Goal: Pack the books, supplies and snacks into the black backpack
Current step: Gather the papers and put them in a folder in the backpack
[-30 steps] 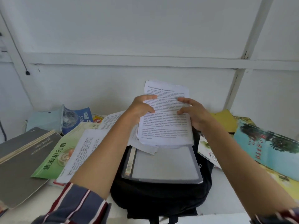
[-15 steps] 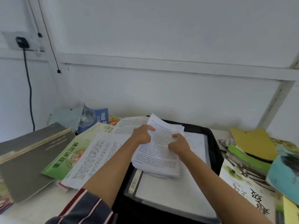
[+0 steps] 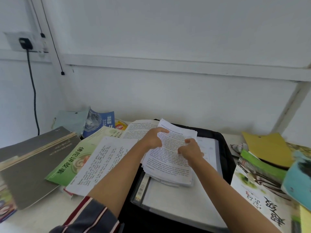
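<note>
While lying flat on clear folder, near end toward body, paper stack long axis running away and skewed a little left. Folder over black backpack on worktop, in or on it unclear. Left hand gripping stack's far-left edge, thumb on top; right hand curled on top page just beside, pinching or pressing, cannot tell. Both equally near. Likely next: square stack to folder's axis

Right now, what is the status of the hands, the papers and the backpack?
Left hand and right hand both grip the paper stack. Stack lies on the clear folder, atop the black backpack. Folder covers the bag's top; opening not seen.
</note>
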`<state>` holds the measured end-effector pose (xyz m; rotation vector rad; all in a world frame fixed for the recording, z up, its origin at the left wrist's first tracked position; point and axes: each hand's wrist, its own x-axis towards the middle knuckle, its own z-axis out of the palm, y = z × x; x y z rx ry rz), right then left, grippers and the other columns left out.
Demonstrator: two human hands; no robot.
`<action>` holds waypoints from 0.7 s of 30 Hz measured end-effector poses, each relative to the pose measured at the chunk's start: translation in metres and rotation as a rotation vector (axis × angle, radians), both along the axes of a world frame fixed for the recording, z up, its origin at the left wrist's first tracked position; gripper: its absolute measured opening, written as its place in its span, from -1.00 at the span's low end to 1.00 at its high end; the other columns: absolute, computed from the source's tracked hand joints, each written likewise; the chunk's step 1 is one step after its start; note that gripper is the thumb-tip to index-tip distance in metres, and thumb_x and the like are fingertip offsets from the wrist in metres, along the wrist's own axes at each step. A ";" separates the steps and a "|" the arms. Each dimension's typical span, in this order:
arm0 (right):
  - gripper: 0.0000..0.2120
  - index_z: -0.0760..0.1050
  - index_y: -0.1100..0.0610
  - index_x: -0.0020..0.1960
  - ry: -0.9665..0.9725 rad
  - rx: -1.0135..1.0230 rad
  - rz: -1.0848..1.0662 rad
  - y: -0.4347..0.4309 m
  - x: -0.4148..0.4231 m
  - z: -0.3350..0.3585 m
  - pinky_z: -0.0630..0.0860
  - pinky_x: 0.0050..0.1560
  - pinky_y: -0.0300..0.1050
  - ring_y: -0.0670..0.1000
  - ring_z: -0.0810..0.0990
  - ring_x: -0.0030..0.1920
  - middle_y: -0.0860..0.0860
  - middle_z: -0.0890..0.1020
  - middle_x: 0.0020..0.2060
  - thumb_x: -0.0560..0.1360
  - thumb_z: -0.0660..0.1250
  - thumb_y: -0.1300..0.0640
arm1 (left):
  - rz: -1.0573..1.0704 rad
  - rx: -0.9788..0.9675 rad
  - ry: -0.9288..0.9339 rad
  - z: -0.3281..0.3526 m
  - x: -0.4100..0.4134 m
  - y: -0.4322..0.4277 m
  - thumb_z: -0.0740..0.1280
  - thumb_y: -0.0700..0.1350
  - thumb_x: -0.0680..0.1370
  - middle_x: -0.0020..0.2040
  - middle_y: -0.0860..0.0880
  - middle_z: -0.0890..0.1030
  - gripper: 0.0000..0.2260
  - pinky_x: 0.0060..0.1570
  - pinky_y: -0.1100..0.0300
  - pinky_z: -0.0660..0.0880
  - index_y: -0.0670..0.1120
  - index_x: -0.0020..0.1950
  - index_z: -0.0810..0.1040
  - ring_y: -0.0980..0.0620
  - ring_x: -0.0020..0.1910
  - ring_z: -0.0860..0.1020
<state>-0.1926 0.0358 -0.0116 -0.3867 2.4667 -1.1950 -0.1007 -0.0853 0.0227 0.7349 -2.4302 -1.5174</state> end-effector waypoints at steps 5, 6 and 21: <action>-0.48 0.32 0.11 0.32 -0.094 -0.134 -0.016 0.008 -0.004 0.002 0.32 0.32 0.10 0.19 0.36 0.26 0.14 0.44 0.23 0.40 0.30 0.37 | -0.068 0.112 -0.005 0.003 0.003 0.002 0.29 -0.52 0.40 0.34 -0.10 0.38 -0.50 0.14 0.09 0.48 -0.04 0.20 0.52 -0.06 0.23 0.42; -0.47 0.33 0.12 0.31 -0.125 -0.176 -0.023 0.011 -0.005 0.003 0.34 0.31 0.10 0.19 0.37 0.25 0.14 0.44 0.23 0.39 0.31 0.40 | -0.085 0.140 -0.005 0.003 0.003 0.003 0.28 -0.53 0.40 0.35 -0.10 0.39 -0.50 0.21 0.05 0.45 -0.06 0.20 0.53 -0.09 0.27 0.41; -0.56 0.55 -0.05 0.04 -0.401 -0.759 0.152 0.054 -0.020 0.027 0.50 -0.02 -0.01 0.11 0.53 0.09 0.03 0.56 0.13 0.36 0.36 0.44 | -0.044 0.442 0.357 0.009 0.011 0.009 0.22 -0.54 0.40 0.33 -0.02 0.47 -0.45 0.29 0.01 0.40 0.09 0.07 0.59 -0.03 0.27 0.46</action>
